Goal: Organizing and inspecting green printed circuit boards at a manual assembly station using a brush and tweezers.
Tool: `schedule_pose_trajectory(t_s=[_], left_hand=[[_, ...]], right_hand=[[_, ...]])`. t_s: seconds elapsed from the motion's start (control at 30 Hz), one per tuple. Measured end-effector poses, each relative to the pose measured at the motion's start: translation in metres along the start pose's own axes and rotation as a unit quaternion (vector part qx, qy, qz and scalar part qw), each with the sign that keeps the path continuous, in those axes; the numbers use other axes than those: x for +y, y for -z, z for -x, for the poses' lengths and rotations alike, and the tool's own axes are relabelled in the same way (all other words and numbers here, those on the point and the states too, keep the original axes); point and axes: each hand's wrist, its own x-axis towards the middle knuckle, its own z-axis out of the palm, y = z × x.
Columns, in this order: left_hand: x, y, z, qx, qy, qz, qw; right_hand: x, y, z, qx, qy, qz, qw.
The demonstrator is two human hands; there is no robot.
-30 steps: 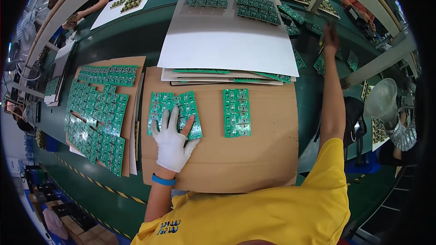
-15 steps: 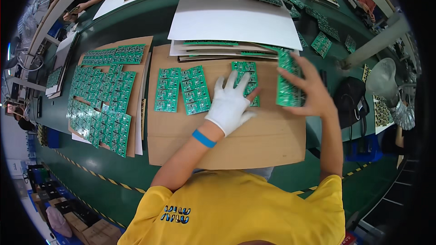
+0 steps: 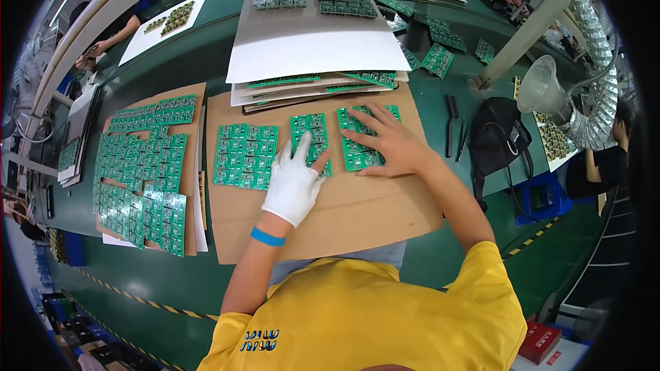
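Three green circuit board panels lie side by side on a brown cardboard sheet [image 3: 357,213]. My left hand [image 3: 295,182], in a white glove, rests flat with its fingers on the middle panel [image 3: 309,134]. My bare right hand [image 3: 385,144] presses flat, fingers spread, on the right panel [image 3: 357,154]. The left panel [image 3: 245,154] lies untouched beside my gloved hand. Neither hand grips anything.
A stack of white sheets [image 3: 313,51] with boards between and on top sits behind the cardboard. Many more green boards [image 3: 141,165] cover cardboard to the left. A black bag [image 3: 498,141], pliers [image 3: 452,124] and a lamp with flexible duct [image 3: 550,93] stand right. Other people work nearby.
My right hand brought a panel from the far right and laid it down beside the others. My left hand shifted from the left panel onto the middle one.
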Motion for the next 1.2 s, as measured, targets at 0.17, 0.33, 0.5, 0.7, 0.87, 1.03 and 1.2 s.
schedule_pose_trajectory(t_s=[0.17,0.33,0.5,0.7,0.87,1.03,1.2], left_hand=[[0.008,0.006,0.002,0.016,0.024,-0.003,1.0],[0.012,0.002,0.01,0.047,0.025,-0.002,0.999],[0.013,-0.004,0.004,0.065,-0.019,0.044,0.997],[0.02,0.003,-0.002,0.044,-0.032,0.072,0.996],[0.047,0.006,-0.049,0.025,-0.09,0.049,0.994],[0.052,-0.012,-0.068,0.005,-0.114,0.01,0.993],[0.038,-0.011,-0.056,0.004,-0.102,-0.005,0.995]], right_hand=[[-0.002,0.008,-0.007,0.059,0.049,-0.112,0.991],[0.083,0.025,0.005,0.363,-0.098,-0.033,0.926],[0.229,0.007,-0.003,0.427,-0.298,0.02,0.853],[0.27,-0.029,-0.046,0.176,-0.398,0.191,0.88],[0.263,0.0,-0.043,0.27,-0.452,-0.027,0.85],[0.246,0.025,0.013,0.455,-0.476,-0.158,0.736],[0.138,-0.021,0.085,0.396,-0.436,-0.3,0.751]])
